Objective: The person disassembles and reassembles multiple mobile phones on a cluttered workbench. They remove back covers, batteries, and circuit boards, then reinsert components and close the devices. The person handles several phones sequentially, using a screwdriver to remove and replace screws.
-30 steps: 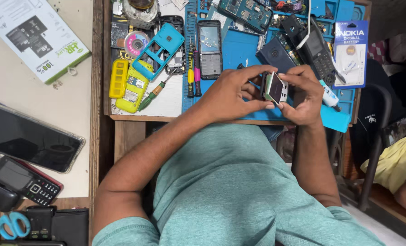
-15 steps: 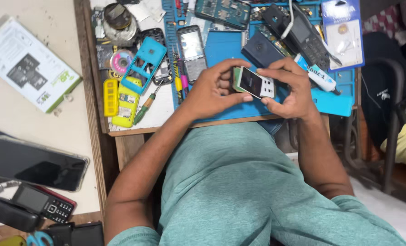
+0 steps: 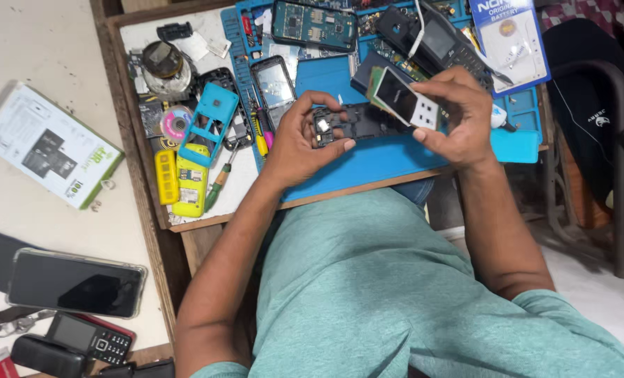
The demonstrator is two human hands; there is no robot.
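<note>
My left hand [image 3: 303,140] grips a black phone housing [image 3: 357,123] just above the blue work mat [image 3: 389,157]. My right hand [image 3: 459,115] holds a phone circuit board with a dark screen and white keypad [image 3: 404,97], tilted and lifted clear of the housing. The two parts are apart, the board above and to the right of the housing.
The wooden bench holds a turquoise phone frame [image 3: 210,122], yellow phone parts [image 3: 189,185], screwdrivers [image 3: 217,185], a bare phone front [image 3: 275,84], a green circuit board [image 3: 314,24] and a battery pack [image 3: 508,38]. A box [image 3: 49,143] and phones [image 3: 74,283] lie left. A chair [image 3: 599,126] stands right.
The phone held together in both hands has come apart: the right hand lifted the board with screen up and right, and the left hand kept the black housing.
</note>
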